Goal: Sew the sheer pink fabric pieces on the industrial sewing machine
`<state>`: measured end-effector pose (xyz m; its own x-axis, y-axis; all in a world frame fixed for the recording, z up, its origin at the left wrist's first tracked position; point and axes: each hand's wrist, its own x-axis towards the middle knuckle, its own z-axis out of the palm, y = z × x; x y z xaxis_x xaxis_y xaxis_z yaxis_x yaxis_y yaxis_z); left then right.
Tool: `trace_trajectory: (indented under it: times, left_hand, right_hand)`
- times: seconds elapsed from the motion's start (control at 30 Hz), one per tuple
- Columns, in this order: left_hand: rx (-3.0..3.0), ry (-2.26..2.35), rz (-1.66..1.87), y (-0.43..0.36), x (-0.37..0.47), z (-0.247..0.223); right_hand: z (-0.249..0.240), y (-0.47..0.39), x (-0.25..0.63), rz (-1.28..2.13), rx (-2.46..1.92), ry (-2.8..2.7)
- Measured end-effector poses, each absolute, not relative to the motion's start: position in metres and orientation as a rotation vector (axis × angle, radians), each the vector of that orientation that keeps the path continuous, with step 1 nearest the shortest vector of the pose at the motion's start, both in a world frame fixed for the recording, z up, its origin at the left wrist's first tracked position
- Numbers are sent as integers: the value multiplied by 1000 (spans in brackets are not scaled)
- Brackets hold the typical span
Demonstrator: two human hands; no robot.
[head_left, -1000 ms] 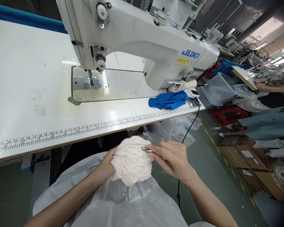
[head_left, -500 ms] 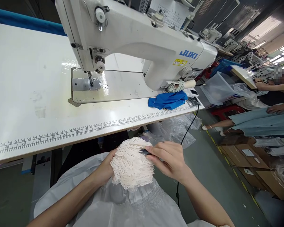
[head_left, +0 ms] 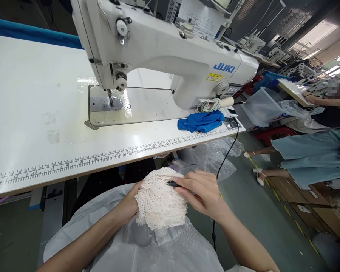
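Observation:
A bunched stack of cream lace trim (head_left: 161,204) rests above my lap, over pale grey fabric (head_left: 170,249). My left hand (head_left: 132,202) grips the lace from its left side; its fingertips are hidden behind the bundle. My right hand (head_left: 201,192) is closed around a small dark tool (head_left: 172,184), likely thread snips, pinched between thumb and index finger. The tool's tip touches the upper right face of the lace. Most of the tool is covered by my fingers.
Ahead stands a white sewing machine (head_left: 164,49) on a white table (head_left: 59,151) with a printed ruler edge. A blue cloth (head_left: 201,121) and a cord coil (head_left: 209,105) lie at its right. A black cable (head_left: 226,155) hangs down. People and cardboard boxes (head_left: 294,190) are at right.
My view has shifted slightly, so table and machine sit a little lower and to the right. The person in the blue skirt has stepped along the aisle. Both my hands keep their holds.

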<state>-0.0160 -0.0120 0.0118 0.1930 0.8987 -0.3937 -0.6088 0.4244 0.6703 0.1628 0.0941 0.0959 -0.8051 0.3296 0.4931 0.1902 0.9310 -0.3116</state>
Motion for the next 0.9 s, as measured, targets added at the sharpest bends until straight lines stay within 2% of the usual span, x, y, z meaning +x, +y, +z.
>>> trace_trajectory:
  times: [0.47,0.9]
  left_hand:
    - [527,926,1107,-14,-20,11]
    - [893,1111,1179,-13,-30,9]
  right_hand:
    - [96,97,174,665,-559,-2197]
    - [91,90,186,664,-743,-2273]
